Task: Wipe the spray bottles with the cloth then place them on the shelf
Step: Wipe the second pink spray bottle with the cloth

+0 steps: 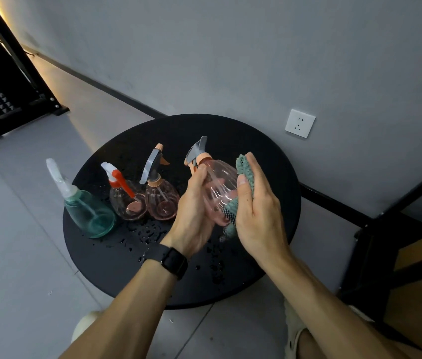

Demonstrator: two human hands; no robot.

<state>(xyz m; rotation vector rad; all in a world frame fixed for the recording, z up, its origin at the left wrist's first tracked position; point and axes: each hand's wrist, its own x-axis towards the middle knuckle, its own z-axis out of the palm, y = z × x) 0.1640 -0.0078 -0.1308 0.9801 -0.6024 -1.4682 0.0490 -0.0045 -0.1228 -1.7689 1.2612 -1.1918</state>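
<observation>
Head view. Wiping is under way on one bottle; no bottle is seen on a shelf, so placing is judged not yet begun.

The pink bottle in hand (217, 190), with a grey trigger and an orange collar, is held tilted above the round black worktop (269, 156). It is gripped by the left hand (194, 213), fingers curled round its left side near the neck. The green cloth (243, 169) is pressed against the bottle's right side by the right hand (256, 216), fingers straight and close together over the cloth, thumb on the near side. A corner of the cloth hangs below the bottle.

Three bottles stand on the worktop, close together in a row to the left: a teal bottle (88, 213) with a clear trigger, at the worktop's left edge; a pink bottle with a red and white trigger (127, 200); a second pink bottle with a grey trigger (162, 198). Whether any of these has been wiped cannot be told. Water drops lie scattered on the worktop in front of them.

Contents: all four bottles are see-through and appear empty or nearly so; only dip tubes are made out inside. A liquid level cannot be made out.

A dark frame with a wooden board (411, 255), possibly the shelf, is seen at the right, near the worktop. Remaining, by judgement: finish this bottle, place it, then deal with the other three.
</observation>
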